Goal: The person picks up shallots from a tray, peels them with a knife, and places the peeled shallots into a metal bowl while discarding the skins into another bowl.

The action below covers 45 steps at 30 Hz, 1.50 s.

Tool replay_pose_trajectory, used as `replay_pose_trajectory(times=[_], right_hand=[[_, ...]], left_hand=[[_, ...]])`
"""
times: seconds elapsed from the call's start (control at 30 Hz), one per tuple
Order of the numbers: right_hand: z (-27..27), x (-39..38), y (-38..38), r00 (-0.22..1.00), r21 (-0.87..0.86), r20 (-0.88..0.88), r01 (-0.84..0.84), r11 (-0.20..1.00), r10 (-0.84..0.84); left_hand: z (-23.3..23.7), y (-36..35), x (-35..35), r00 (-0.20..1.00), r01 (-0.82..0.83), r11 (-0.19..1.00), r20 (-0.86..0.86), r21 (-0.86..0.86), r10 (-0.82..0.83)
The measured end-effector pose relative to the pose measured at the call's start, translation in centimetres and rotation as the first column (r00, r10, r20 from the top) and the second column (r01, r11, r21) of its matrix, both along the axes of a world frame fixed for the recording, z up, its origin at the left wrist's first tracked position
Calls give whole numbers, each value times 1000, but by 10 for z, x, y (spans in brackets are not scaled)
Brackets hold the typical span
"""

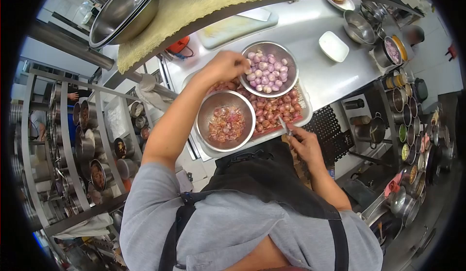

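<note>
Kitchen counter, shelf and racks of pots

A steel counter carries a white cutting board near its far edge and an empty white dish further right. Beyond the dish, a steel pan and a pot holding something pinkish stand close together. A yellow towel lies along a shelf above the counter, with stacked steel bowls on its left end. An orange object sits under the shelf, partly hidden. A black perforated mat lies at the counter's right side. Rows of small pots, some with green or yellow contents, line the right. A metal rack on the left holds many pots and pans.
</note>
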State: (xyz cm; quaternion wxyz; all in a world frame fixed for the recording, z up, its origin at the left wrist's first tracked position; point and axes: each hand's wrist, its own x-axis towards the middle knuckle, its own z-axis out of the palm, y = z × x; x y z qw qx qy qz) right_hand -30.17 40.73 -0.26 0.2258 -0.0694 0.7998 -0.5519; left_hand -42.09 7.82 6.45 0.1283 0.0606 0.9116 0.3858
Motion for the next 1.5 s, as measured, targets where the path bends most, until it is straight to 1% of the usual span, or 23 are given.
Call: replay_pose_trajectory(times=[0.03, 0.07, 0.13, 0.17, 0.23, 0.27, 0.37, 0.43, 0.5, 0.57, 0.63, 0.7, 0.77, 0.93, 1.0, 1.17, 1.23, 1.27, 1.33, 1.37, 1.4, 1.43, 1.5], right_hand=[[-1, -7, -3, 1000, -8, 15, -10, 1000, 10], [-2, -13, -7, 1000, -39, 7, -15, 999, 15], [-4, -21, -16, 999, -70, 22, -38, 997, 40], [-2, -28, -23, 998, -77, 28, -59, 995, 61], [0, -37, -37, 996, -170, 19, -84, 982, 88], [1, -40, -44, 993, -159, 30, -110, 981, 116], [-9, -43, -57, 980, -99, -45, -196, 976, 193], [-10, -43, -61, 963, -45, -127, -244, 969, 237], [-4, -38, -66, 966, -116, 28, -251, 961, 256], [-6, -38, -65, 966, -124, 22, -253, 960, 258], [-13, -42, -60, 960, -128, 20, -274, 953, 278], [-18, -49, -52, 963, -166, -38, -269, 949, 267], [-12, -60, -44, 964, -126, 25, -261, 957, 266], [-18, -80, -24, 983, -122, -97, -169, 978, 157], [-7, -86, -25, 988, -201, 100, -93, 975, 114], [-1, -112, -34, 985, -260, 93, -119, 958, 148], [5, -119, -34, 986, -263, 70, -126, 957, 149], [6, -122, -34, 991, -309, 40, -106, 945, 125], [12, -125, -34, 992, -356, 19, -107, 929, 122], [17, -127, -35, 988, -301, 23, -141, 943, 155], [19, -127, -38, 981, -248, 28, -177, 953, 189], [17, -125, -44, 977, -254, 34, -195, 947, 210], [13, -118, -57, 954, -266, -191, -278, 923, 233]], left_hand=[[2, -6, 21, 961, -98, 959, 274, 268, 21], [-13, -17, 40, 953, -118, 958, 300, 262, 35], [-55, -33, 82, 935, 355, 931, 11, -89, -355], [-67, -40, 91, 942, 337, 938, 32, -79, -335], [-74, -51, 99, 997, 62, 965, 69, -254, -46], [-74, -52, 101, 1000, -30, 924, -9, -382, 29], [-47, -40, 105, 982, -177, 887, -16, -427, 188], [-32, -29, 94, 979, -205, 879, -87, -431, 186], [-30, -13, 77, 972, -227, 870, -159, -437, 174], [-30, 8, 45, 878, -329, 922, -425, -205, 219], [-37, 23, 9, 821, -252, 937, -565, -241, 75], [-47, 35, -16, 859, -215, 933, -510, -289, 40], [-64, 41, -36, 923, -151, 863, -381, -482, -51], [-69, 41, -45, 913, -190, 915, -407, -357, 30], [-71, 44, -44, 913, -195, 899, -407, -392, 21], [-70, 44, -43, 892, -221, 904, -451, -367, 35], [-62, 46, -33, 856, -256, 951, -499, -176, 138], [-59, 47, -27, 852, -267, 948, -503, -173, 147], [-52, 52, -2, 863, -430, 887, -210, 167, 459], [-54, 57, 13, 855, -450, 878, -206, 164, 476], [-57, 62, 27, 844, -429, 739, -63, 519, 533], [-60, 65, 43, 841, -380, 476, 83, 793, 534], [-52, 77, 71, 842, -418, 277, 253, 865, 477]])
